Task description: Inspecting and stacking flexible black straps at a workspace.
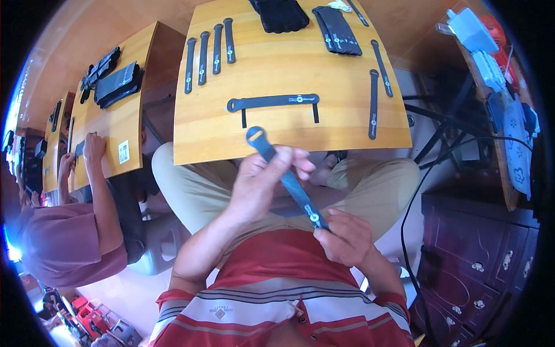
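A black strap (296, 192) with a rounded, slotted head slants across my lap, just off the table's near edge. My left hand (260, 182) pinches it below the slotted head, some of the fingers spread out beyond the strap. At the strap's lower, printed end, my right hand (347, 238) is closed on the tip. On the table in front of me, another black strap (272, 102) lies crosswise over two short black strips (316, 113); only the strips' lower ends show.
On my wooden table (277, 144), several straps (217, 49) lie at the left and a strap (373, 104) at the right. Strap stacks (337, 32) and a black bundle (280, 14) are at the back. A cable (407, 231) hangs at right. A co-worker (81, 237) sits at left.
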### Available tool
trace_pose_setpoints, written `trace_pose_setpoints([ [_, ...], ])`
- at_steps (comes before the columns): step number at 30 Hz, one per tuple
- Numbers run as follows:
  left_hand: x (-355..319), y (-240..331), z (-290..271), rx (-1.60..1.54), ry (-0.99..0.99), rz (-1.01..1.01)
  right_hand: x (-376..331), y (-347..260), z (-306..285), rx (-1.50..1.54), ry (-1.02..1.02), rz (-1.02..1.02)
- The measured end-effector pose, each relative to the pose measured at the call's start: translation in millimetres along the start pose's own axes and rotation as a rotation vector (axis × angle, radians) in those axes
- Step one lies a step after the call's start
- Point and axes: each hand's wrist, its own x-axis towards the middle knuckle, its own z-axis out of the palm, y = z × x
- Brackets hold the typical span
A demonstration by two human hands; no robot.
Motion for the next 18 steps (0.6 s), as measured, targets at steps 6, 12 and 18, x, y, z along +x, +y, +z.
trace_pose_setpoints([
  [6,-13,23,-49,0.374,0.131,0.029,21,25,1,0.234,0.082,0.342],
  [12,-5,25,-74,0.421,0.274,0.156,45,62,24,0.309,0.271,0.723],
  [18,11,27,-92,0.432,0.286,0.153,61,107,39,0.607,0.299,0.890],
])
